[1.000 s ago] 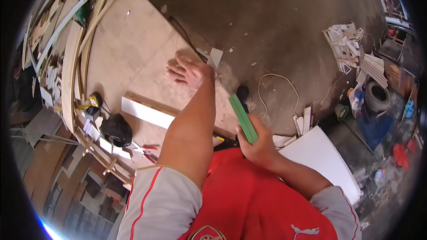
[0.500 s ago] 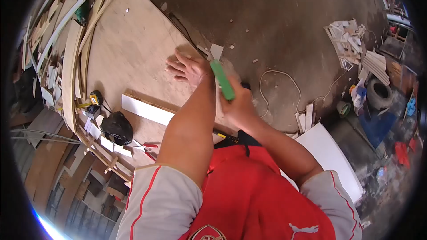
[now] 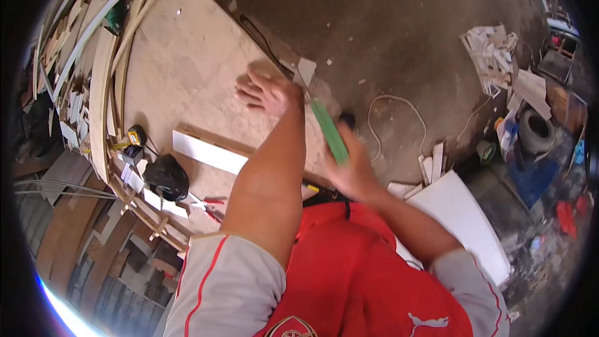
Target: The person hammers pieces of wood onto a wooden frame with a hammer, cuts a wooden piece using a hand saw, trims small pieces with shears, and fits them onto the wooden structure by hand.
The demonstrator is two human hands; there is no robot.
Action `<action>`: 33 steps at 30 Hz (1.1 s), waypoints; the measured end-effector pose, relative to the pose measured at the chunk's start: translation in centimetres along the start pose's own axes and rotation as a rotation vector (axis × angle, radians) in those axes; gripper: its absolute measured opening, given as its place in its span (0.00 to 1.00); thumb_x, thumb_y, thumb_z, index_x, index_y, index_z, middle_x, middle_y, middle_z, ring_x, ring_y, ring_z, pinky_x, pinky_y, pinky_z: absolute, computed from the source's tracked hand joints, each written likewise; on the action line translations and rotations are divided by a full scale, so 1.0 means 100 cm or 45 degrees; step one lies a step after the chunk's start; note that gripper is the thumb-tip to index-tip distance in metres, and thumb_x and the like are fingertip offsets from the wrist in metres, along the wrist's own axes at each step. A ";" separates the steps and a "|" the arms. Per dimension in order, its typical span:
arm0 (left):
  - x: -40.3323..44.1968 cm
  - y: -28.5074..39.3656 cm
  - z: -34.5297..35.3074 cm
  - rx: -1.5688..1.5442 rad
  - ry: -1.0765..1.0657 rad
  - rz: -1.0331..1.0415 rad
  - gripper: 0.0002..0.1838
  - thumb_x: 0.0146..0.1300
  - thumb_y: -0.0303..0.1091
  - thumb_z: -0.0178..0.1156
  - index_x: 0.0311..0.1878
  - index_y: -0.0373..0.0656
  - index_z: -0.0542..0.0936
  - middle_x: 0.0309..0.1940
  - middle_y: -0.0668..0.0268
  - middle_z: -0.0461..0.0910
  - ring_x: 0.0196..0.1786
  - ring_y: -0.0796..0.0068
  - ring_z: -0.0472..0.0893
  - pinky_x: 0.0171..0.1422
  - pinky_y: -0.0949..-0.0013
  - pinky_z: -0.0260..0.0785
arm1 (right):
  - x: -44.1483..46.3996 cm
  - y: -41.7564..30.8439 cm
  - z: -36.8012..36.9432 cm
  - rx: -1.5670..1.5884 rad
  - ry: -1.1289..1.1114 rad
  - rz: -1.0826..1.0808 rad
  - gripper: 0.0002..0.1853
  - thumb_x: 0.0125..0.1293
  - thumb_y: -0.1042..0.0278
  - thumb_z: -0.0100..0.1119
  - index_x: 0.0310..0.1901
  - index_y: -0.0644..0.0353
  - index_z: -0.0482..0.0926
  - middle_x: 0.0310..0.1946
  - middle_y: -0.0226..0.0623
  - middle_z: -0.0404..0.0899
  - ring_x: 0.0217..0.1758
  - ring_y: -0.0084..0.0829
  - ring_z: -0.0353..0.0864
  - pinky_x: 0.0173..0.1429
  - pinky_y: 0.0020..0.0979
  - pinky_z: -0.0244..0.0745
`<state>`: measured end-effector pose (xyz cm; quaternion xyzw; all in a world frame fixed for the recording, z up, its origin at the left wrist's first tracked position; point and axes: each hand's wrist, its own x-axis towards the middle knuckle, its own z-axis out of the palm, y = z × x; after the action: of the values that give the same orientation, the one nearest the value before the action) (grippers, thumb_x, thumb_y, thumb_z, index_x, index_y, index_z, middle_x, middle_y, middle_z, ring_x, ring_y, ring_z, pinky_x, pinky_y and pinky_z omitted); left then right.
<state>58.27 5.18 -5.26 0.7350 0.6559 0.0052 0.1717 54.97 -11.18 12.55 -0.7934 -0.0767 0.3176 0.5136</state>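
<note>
1. Beside the edge of the broad, pale wooden desk [image 3: 199, 56], forward of the body: a long, straight, bright-green bar [image 3: 331, 132], material unclear, held in the right hand [image 3: 350, 167].
2. Change: half a second ago the bar's far end lay farther forward, right up against the view of the left wrist; now bar and right hand sit back toward the body. A second ago they were farther back again. Reads as a short to-and-fro stroke, right hand working, left hand bracing; judgement only.
3. Left hand [image 3: 269, 95] keeps its place on the desk, fingers somewhat apart, gripping nothing visible.
4. Right fingers closed on the bar's near end; motion blur hides exact finger placement.
5. Bar's long axis: slantwise, from the right hand forward and leftward, roughly along the desk edge. Far end points toward the flat, pale, angular offcut [image 3: 306, 70], stopping just beside the left wrist. Contact with the wrist or desk: cannot tell.
6. Nearby on the desk: long white board with a wood-coloured side [image 3: 209, 151], partly behind the left forearm; red-handled metal pliers [image 3: 212, 206]; yellow-and-black tape measure [image 3: 135, 135], well apart from both hands.
</note>
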 end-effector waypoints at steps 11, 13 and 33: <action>-0.004 -0.003 -0.008 -0.016 -0.049 -0.001 0.31 0.81 0.43 0.40 0.84 0.69 0.52 0.88 0.59 0.38 0.88 0.49 0.34 0.87 0.37 0.27 | 0.027 -0.030 0.016 -0.190 -0.102 0.154 0.14 0.66 0.82 0.62 0.53 0.62 0.78 0.32 0.44 0.83 0.36 0.35 0.89 0.40 0.35 0.79; -0.005 -0.003 -0.007 -0.005 -0.049 0.006 0.31 0.81 0.43 0.40 0.84 0.69 0.52 0.88 0.59 0.38 0.89 0.50 0.34 0.87 0.38 0.28 | -0.012 -0.025 -0.002 -0.085 -0.016 0.070 0.18 0.61 0.79 0.64 0.53 0.63 0.76 0.35 0.59 0.82 0.41 0.61 0.85 0.42 0.50 0.81; -0.004 0.010 -0.012 0.084 -0.038 -0.003 0.33 0.79 0.41 0.43 0.85 0.67 0.52 0.88 0.58 0.38 0.88 0.49 0.34 0.87 0.36 0.31 | -0.011 -0.021 -0.011 -0.096 0.025 -0.127 0.23 0.61 0.78 0.63 0.59 0.67 0.75 0.34 0.60 0.82 0.38 0.62 0.84 0.39 0.51 0.80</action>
<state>58.87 4.99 -3.73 0.7394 0.6541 -0.0275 0.1570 55.14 -11.55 15.12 -0.8103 -0.1230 0.2807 0.4994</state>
